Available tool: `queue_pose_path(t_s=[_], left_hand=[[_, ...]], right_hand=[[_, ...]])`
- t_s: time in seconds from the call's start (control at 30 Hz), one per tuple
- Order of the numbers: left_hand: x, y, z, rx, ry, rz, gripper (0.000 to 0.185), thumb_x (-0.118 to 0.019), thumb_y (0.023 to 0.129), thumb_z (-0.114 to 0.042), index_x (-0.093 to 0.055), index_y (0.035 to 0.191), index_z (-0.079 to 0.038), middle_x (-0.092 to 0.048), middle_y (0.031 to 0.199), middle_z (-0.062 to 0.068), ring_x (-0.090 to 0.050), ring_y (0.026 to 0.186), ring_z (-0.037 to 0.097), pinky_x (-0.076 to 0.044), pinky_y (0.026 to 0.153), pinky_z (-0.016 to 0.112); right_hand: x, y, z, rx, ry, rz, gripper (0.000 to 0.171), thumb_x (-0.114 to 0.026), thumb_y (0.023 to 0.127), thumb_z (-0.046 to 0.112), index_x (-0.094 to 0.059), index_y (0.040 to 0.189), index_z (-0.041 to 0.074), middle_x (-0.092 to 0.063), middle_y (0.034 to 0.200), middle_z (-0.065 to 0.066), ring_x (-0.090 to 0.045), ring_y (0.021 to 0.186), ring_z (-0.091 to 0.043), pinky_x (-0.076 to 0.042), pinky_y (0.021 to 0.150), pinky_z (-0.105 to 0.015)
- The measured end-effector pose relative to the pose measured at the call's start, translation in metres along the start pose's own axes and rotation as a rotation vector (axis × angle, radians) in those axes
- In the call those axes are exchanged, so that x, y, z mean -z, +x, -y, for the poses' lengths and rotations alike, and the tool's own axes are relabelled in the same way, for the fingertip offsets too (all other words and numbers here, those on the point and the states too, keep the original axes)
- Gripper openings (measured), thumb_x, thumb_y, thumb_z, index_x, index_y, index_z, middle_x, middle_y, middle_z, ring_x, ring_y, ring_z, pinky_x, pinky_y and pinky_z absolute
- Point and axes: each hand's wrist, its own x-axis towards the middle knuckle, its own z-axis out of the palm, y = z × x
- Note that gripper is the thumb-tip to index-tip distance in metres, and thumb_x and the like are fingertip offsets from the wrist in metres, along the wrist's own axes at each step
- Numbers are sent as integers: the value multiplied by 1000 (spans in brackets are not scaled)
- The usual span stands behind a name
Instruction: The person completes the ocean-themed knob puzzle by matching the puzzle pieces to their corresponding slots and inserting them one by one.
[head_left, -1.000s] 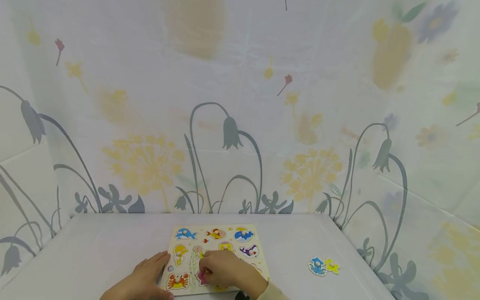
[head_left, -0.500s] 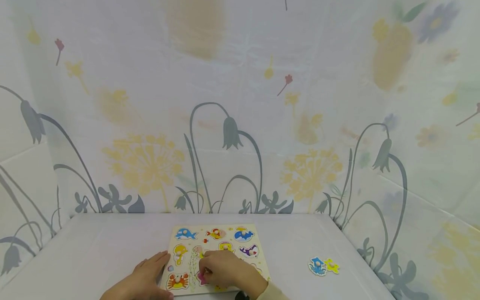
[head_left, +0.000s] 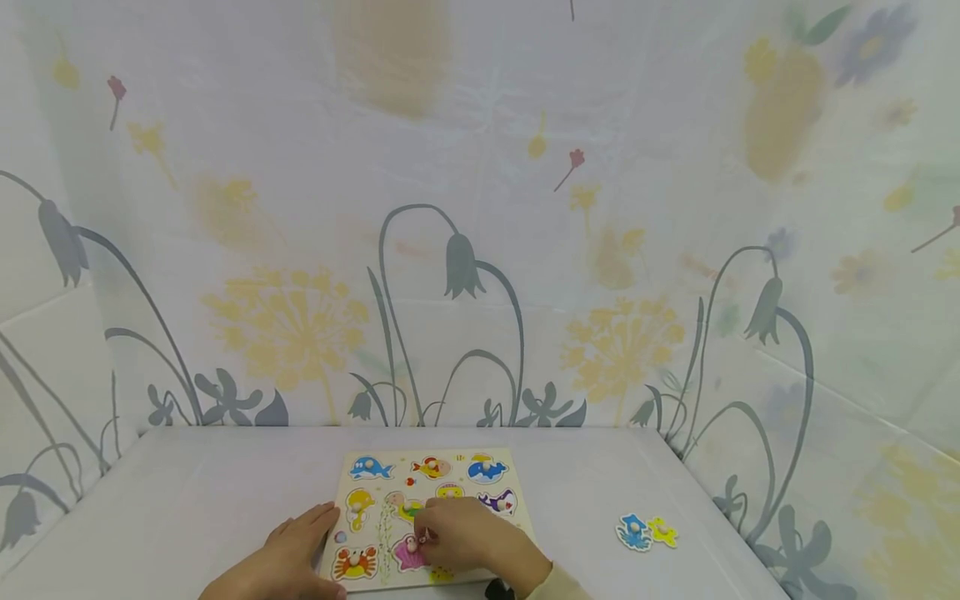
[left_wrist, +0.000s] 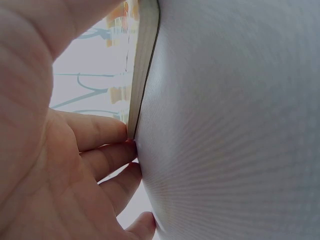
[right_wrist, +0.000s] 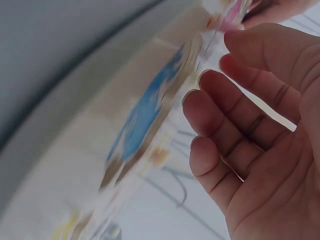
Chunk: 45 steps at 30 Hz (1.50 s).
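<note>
A pale puzzle board (head_left: 341, 583) with sea-animal pieces lies on the table at the front. My left hand (head_left: 281, 558) rests at its left edge, fingers nearly straight, fingertips (left_wrist: 131, 131) against the side, thumb near the front corner. My right hand (head_left: 468, 537) is over the board's right half, just beside a pink knobbed piece (head_left: 408, 553). In the right wrist view its fingers (right_wrist: 202, 107) are loosely bent with nothing between them; blurred blue artwork (right_wrist: 145, 117) shows on the board beside them. The right hand hides part of the board's lower right.
A blue octopus-like piece (head_left: 633, 532) and a yellow star-shaped piece (head_left: 663, 532), each knobbed, lie on the table (head_left: 585, 483) to the right. An orange crab piece (head_left: 356, 563) and several others sit in the board. A flower-printed curtain (head_left: 480, 350) stands behind the table.
My right hand has shifted slightly right, off the pink piece's knob, so more of that piece shows. The left hand has stayed put.
</note>
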Motion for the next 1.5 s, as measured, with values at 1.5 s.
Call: queue_pose_path(t_s=[1.5], left_hand=[[0,0,4,-4,-7,14,109,-90,53,-45,-43,137,7,-37,144,27,-27,135,49,-11,106,70]], right_hand=[[28,-142,-148,-321,-11,-245,12,-73,81,18,-62,86,16,-49,79,10,-45,68,-5,-40,55,-27]])
